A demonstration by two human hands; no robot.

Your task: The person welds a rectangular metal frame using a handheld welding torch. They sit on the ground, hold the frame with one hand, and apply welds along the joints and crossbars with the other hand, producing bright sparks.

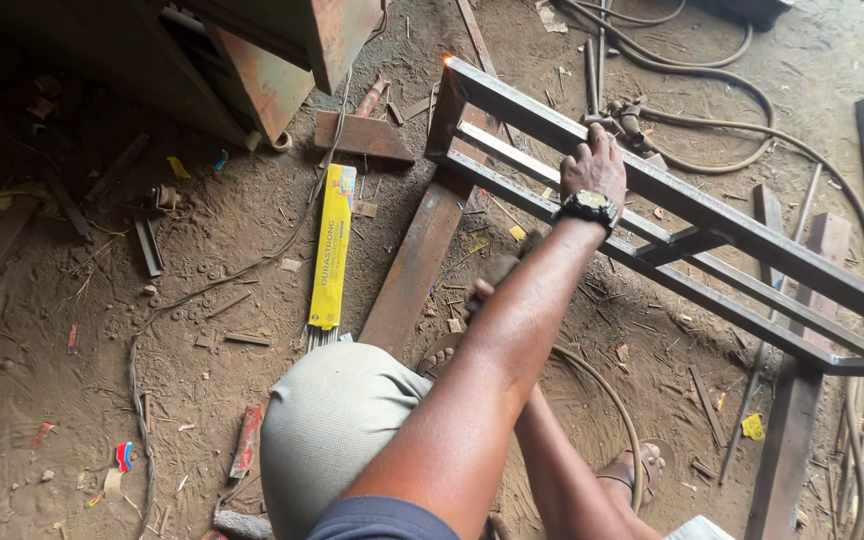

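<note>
My bent knee nearest; left hand, fingers gripping the steel frame's top bar, far right; right hand, grip unclear, below; glowing far-left corner could burn.

grey steel frame, yellow rod packet, black wristwatch, rust-brown floor

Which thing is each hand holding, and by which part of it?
One hand, wearing a watch, grips the metal frame by its top bar, near the glowing corner. Which arm it belongs to, and what the other hand holds, cannot be told.
</note>
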